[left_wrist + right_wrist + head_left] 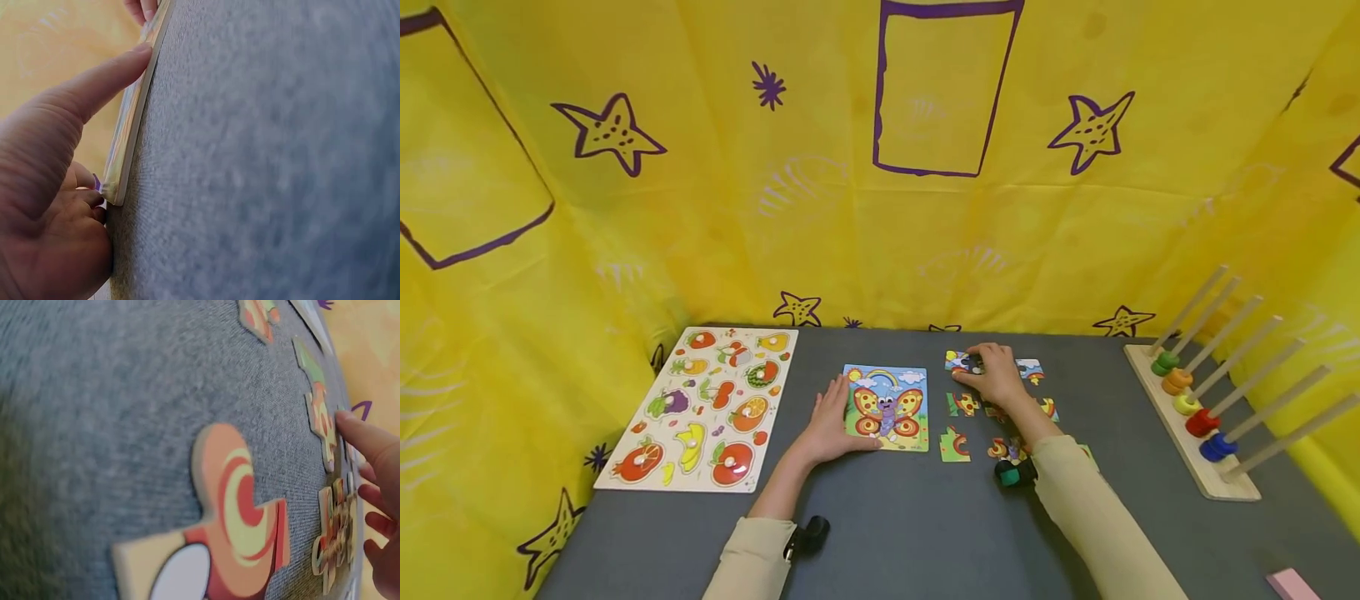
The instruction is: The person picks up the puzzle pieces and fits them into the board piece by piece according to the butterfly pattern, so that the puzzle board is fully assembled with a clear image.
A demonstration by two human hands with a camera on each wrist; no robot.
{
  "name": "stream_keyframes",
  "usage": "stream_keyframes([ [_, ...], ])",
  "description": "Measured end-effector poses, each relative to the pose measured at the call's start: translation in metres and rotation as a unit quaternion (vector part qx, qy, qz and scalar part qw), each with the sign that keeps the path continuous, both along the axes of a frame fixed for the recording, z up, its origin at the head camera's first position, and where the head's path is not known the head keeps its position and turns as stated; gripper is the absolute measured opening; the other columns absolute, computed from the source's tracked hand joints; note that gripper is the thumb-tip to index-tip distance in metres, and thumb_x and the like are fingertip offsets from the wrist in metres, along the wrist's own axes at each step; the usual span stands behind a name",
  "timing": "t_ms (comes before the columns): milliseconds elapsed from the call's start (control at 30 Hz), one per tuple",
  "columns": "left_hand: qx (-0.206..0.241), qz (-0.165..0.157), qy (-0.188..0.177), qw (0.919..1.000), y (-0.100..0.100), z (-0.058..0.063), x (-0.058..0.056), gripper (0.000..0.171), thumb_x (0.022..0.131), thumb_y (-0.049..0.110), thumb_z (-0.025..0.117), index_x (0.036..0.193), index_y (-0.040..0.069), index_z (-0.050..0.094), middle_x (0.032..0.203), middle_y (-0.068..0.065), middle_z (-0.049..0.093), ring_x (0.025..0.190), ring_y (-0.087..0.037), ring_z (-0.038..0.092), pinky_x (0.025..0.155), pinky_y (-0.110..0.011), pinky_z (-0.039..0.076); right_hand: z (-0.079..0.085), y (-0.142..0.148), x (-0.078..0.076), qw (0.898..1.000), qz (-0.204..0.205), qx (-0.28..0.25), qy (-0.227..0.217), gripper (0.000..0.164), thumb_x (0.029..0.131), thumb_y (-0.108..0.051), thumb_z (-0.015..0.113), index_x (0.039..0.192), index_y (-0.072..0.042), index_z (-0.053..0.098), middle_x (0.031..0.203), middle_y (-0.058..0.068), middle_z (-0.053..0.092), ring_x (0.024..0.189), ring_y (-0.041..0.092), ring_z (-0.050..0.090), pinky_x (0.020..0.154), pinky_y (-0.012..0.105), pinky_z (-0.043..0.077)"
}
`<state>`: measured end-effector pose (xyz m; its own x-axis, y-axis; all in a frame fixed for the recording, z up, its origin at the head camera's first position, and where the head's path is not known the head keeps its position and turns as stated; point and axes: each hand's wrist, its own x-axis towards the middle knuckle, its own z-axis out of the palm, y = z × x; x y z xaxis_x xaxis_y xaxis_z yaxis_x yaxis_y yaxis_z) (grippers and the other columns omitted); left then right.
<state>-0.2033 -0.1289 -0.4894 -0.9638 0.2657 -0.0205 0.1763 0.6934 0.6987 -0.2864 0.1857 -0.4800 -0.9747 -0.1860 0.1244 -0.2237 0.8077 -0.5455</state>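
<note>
butterfly puzzle pieces (955, 447), right of the picture board (887, 408); arranging seems in hand.
left hand (831, 423) spread along the board's edge; right hand (1000, 380) at the farthest pieces, pinching or not i cannot tell; next likely calls for careful aligning.

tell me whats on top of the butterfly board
In the head view, the left hand overlaps the lower left corner of the butterfly board; any print it covers is hidden.
</note>
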Motion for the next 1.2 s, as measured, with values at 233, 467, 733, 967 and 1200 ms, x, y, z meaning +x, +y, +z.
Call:
stream_keyframes([
  [233, -0.014, 0.003, 0.011, 0.9998, 0.003, 0.001, 0.002, 0.121, 0.068, 0.044, 0.086, 0.152, -0.007, 0.016, 0.159, -0.025, 0.01, 0.147, -0.04, 0.005, 0.116, -0.053, 0.001, 0.001, -0.009, 0.001, 0.999, -0.028, -0.041, 0.006, 0.054, 0.085, -0.027, 0.077, 0.126, -0.005, 0.05, 0.11, 0.015, 0.066, 0.101, 0.033, 0.055, 0.09, 0.053, 0.038],
  [467, -0.025, 0.011, 0.015, 0.9995, 0.005, -0.002, 0.003, 0.122, 0.068, 0.048, 0.086, 0.153, -0.004, 0.016, 0.159, -0.023, 0.012, 0.147, -0.039, 0.006, 0.117, -0.052, 0.003, 0.004, -0.032, 0.007, 0.982, -0.055, -0.182, 0.011, 0.036, 0.091, -0.016, 0.071, 0.122, -0.007, 0.056, 0.094, 0.012, 0.073, 0.086, 0.028, 0.068, 0.072, 0.041, 0.051],
  [733, -0.028, 0.015, 0.017, 0.9993, 0.006, 0.0, 0.005, 0.121, 0.068, 0.049, 0.085, 0.153, -0.004, 0.017, 0.159, -0.023, 0.011, 0.146, -0.041, 0.007, 0.115, -0.056, 0.005, 0.012, -0.089, 0.018, 0.97, -0.016, -0.233, -0.072, 0.036, 0.089, -0.024, 0.072, 0.12, -0.01, 0.059, 0.092, 0.005, 0.074, 0.084, 0.022, 0.067, 0.067, 0.031, 0.047],
  [967, -0.035, -0.007, 0.027, 0.999, 0.005, 0.001, 0.004, 0.118, 0.071, 0.05, 0.083, 0.153, -0.003, 0.017, 0.161, -0.019, 0.011, 0.147, -0.039, 0.006, 0.115, -0.056, 0.002, 0.003, -0.127, 0.025, 0.976, 0.007, -0.2, -0.082, 0.034, 0.09, -0.024, 0.072, 0.118, -0.008, 0.061, 0.091, 0.004, 0.073, 0.083, 0.02, 0.066, 0.071, 0.035, 0.051],
  [1200, -0.034, -0.018, 0.031, 0.9988, 0.004, 0.001, 0.005, 0.108, 0.073, 0.048, 0.082, 0.153, 0.001, 0.026, 0.161, -0.019, 0.011, 0.147, -0.04, 0.005, 0.114, -0.057, 0.001, -0.003, -0.145, 0.024, 0.994, 0.019, -0.102, -0.029, 0.035, 0.089, -0.028, 0.073, 0.116, -0.008, 0.063, 0.084, -0.001, 0.069, 0.08, 0.019, 0.062, 0.075, 0.037, 0.05],
])
